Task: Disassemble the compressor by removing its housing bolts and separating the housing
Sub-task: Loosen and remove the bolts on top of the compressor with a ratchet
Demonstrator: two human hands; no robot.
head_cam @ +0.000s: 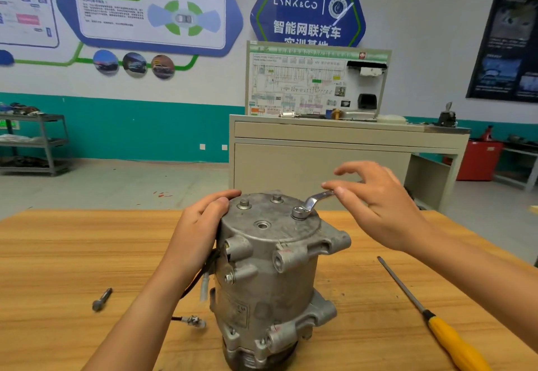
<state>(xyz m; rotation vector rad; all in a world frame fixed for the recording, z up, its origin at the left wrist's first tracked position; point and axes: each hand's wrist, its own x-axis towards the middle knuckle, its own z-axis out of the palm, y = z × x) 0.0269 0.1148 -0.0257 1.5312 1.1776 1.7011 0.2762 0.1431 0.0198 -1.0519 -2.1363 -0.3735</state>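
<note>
On the table [58, 254], compressor [262, 268] stands upright

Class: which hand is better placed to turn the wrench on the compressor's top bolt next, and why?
Right. The right hand touches the wrench handle, its ring seated over a top bolt. The left hand grips the compressor at its top edge, steadying it.

An automotive training workshop is shown. On the far wall, car-themed display panels [148, 12] and a blue LYNK&CO sign [308, 6] are mounted, and a wiring-diagram teaching board [300, 85] is set on a beige cabinet [320, 161] below them. Metal shelving [35, 143] loaded with parts is seen far left, a red chest [480, 161] far right, and a compressor [270, 268] and screwdriver [436, 321] are laid out on the near wooden workbench [58, 254].
</note>
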